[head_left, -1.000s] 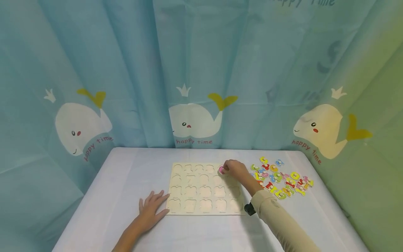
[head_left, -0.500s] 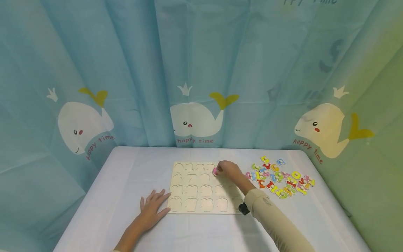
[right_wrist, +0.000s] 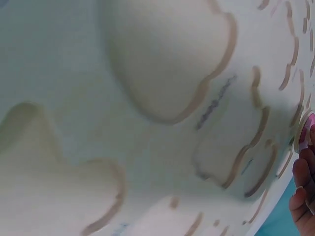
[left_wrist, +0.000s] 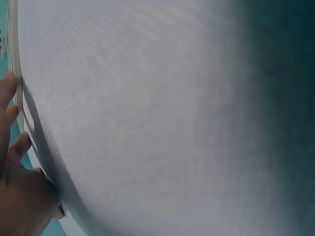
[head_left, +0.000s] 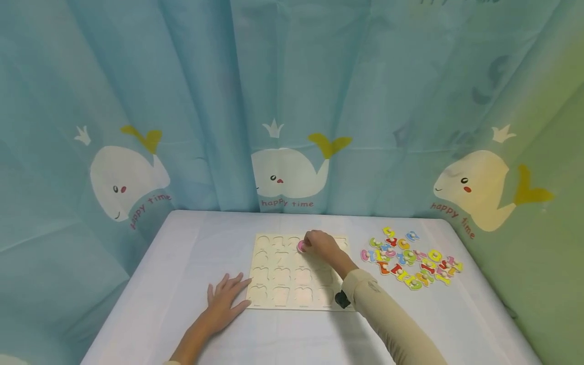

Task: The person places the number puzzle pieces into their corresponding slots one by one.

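Nearest you: your left hand (head_left: 221,302) lies flat on the desk (head_left: 201,243), fingers spread, a fingertip and thumb touching the left edge of the pale board (head_left: 292,264). Seems to be steadying it.

Farther in, your right hand (head_left: 321,245) reaches over the board, fingertips pinching a pink piece (head_left: 300,246). Piece sits at the far row, just right of the third recess from the left. Can't tell if it touches the board.

My read: you're at the placing step. Next move calls for matching its outline to a recess, turning it if needed, then lowering it flat.

Piece orientation: pink face up, cream edge toward the board, roughly level. Your fingers cover its outline, so can't tell which way it points or its long axis.

Off right, loose letter pieces (head_left: 409,257); behind, whale-print curtain (head_left: 205,91).
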Demonstrator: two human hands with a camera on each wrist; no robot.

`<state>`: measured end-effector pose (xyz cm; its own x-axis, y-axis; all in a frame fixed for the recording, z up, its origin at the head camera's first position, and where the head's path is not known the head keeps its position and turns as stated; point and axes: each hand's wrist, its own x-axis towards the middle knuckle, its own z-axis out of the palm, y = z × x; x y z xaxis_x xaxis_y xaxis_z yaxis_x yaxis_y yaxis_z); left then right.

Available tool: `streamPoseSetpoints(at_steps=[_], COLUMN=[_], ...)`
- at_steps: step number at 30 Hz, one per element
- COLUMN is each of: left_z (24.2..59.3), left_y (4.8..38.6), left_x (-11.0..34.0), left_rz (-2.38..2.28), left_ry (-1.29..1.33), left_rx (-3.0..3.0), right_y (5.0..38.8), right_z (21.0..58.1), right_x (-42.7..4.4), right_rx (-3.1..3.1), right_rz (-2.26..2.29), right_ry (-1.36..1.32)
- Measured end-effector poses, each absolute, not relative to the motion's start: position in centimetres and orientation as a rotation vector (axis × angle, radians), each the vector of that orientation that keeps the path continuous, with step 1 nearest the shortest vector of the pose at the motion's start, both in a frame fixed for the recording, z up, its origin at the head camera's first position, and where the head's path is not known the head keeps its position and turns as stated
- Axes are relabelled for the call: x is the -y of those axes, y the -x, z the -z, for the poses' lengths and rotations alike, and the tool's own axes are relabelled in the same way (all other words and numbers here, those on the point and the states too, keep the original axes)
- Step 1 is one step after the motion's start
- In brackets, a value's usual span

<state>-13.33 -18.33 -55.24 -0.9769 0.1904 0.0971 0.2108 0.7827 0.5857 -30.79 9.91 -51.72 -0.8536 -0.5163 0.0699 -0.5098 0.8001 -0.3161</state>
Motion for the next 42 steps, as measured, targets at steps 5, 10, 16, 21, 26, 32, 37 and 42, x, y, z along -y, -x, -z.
streamPoseSetpoints(at_steps=[5,10,16,21,26,32,37,42], left_z=[55.5,55.4,55.2,55.1,55.0,55.5,55.6,55.3], left_y=[13.4,13.4,13.5,13.4,13.3,13.3,12.8,13.1], left_x=[18.4,18.5,18.4,18.3,18.5,18.6,18.8,18.8], left_rz=[0.98,0.977,0.96,0.983,1.018,1.011,0.995,0.996], left_ry=[0.362,0.341,0.339,0.329,0.329,0.345,0.315,0.346], left_rx=[2.914,2.95,2.981,2.986,2.993,2.977,2.979,2.96], right_y=[31.4,32.0,32.1,32.1,32.0,31.7,31.3,31.2], right_z=[51.3,50.9,50.7,51.1,51.5,52.2,52.6,52.3], right_x=[-9.0,-7.7,-6.4,-5.3,-3.9,-2.2,-0.9,0.2], right_rx=[-2.965,-2.94,-2.893,-2.868,-2.838,-2.837,-2.857,-2.907], right_rz=[0.465,0.447,0.464,0.47,0.525,0.562,0.566,0.542], right_ry=[0.862,0.891,0.858,0.856,0.902,0.885,0.913,0.829])
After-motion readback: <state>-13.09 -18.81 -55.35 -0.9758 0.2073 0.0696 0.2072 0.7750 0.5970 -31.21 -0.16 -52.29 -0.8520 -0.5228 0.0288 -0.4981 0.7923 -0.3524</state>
